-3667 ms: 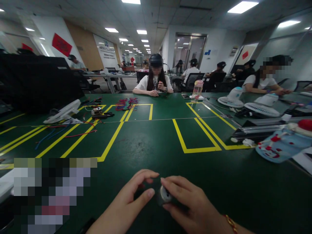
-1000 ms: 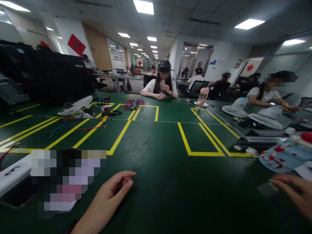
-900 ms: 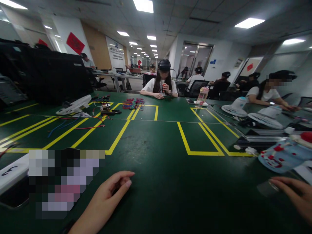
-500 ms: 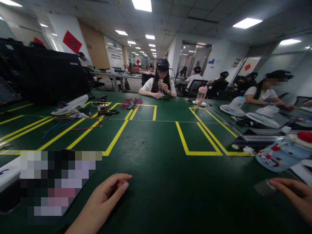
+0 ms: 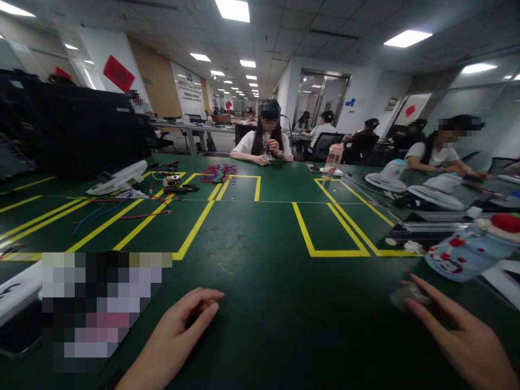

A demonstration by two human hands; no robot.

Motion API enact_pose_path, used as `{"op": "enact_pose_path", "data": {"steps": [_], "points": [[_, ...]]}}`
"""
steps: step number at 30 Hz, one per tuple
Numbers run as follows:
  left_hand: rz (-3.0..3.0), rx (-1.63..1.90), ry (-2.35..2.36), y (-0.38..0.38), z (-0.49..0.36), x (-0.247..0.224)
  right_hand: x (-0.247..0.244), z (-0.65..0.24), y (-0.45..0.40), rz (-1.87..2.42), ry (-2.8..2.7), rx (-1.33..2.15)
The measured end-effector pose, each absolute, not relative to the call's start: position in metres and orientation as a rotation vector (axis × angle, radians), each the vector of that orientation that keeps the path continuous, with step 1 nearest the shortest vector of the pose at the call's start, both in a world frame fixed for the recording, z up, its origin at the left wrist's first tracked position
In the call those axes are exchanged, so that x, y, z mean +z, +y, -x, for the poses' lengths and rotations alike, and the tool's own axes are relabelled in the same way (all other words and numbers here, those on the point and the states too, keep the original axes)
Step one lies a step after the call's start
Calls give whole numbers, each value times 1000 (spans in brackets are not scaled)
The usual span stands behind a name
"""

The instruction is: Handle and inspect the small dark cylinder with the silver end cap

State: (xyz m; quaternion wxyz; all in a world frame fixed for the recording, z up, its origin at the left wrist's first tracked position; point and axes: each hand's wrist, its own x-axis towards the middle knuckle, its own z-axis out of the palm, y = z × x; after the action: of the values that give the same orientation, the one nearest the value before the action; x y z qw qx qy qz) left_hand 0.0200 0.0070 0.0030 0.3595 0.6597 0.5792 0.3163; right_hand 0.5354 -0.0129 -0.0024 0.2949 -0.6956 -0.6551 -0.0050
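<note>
My left hand (image 5: 184,322) rests low over the green table, fingers loosely curved and the thumb a little apart from the index finger, holding nothing I can see. On the right, my right hand (image 5: 457,319) grips a small greyish, see-through round thing (image 5: 402,297) between thumb and fingers. Blur hides what exactly it is; it looks short and cylindrical. Bare green tabletop (image 5: 292,314) lies between the two hands. Left of my left hand is a flat object with a pixelated surface (image 5: 109,303).
A blue snowman-patterned container (image 5: 459,254) stands at the right, near dark metal-edged parts (image 5: 426,225) and white fans (image 5: 434,194). At the far left lie another white fan (image 5: 117,177) and wires (image 5: 136,216). A person (image 5: 266,143) sits opposite, behind a wire bundle (image 5: 219,173).
My right hand has moved left, further into view, carrying the small greyish round thing with it. My left hand has barely moved.
</note>
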Motion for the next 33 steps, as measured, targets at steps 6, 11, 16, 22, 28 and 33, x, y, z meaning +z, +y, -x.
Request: {"op": "enact_pose_path", "data": {"steps": [6, 11, 16, 22, 28, 33], "points": [[-1699, 818, 1499, 6, -18, 2, 28, -348, -1, 1190, -2311, 657], [-1774, 816, 1533, 6, -33, 12, 23, -302, 7, 1019, -2324, 842], [-1980, 814, 1238, 4, -83, 42, 6, -306, 8, 1194, -2100, 986], [-1958, 866, 1073, 11, -113, 56, 7, -303, 11, 1196, -2065, 1038], [-1994, 821, 1181, 19, -103, 39, 13, -314, 10, 1190, -2145, 848], [-2158, 656, 1191, 20, -111, 26, 13, -314, 9, 1174, -2180, 788]]}}
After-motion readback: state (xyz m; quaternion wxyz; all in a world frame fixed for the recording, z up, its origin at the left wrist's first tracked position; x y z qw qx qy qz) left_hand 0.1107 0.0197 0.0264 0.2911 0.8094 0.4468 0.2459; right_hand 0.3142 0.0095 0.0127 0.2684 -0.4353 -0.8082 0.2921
